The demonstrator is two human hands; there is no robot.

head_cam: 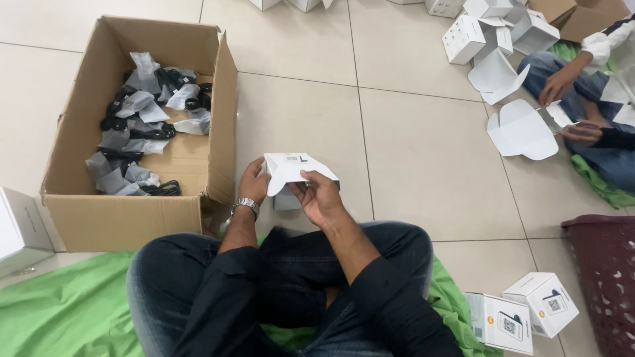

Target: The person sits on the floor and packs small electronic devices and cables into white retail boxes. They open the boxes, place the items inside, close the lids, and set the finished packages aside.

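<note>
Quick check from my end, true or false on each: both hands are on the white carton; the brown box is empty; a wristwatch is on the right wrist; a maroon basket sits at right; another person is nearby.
1. Both the left hand and right hand hold the white carton. True.
2. The cardboard box is empty. False: it holds bagged black cables.
3. The wristwatch is on the right wrist. False: left wrist.
4. A maroon basket sits at right. True.
5. Another person is nearby. True.
</note>
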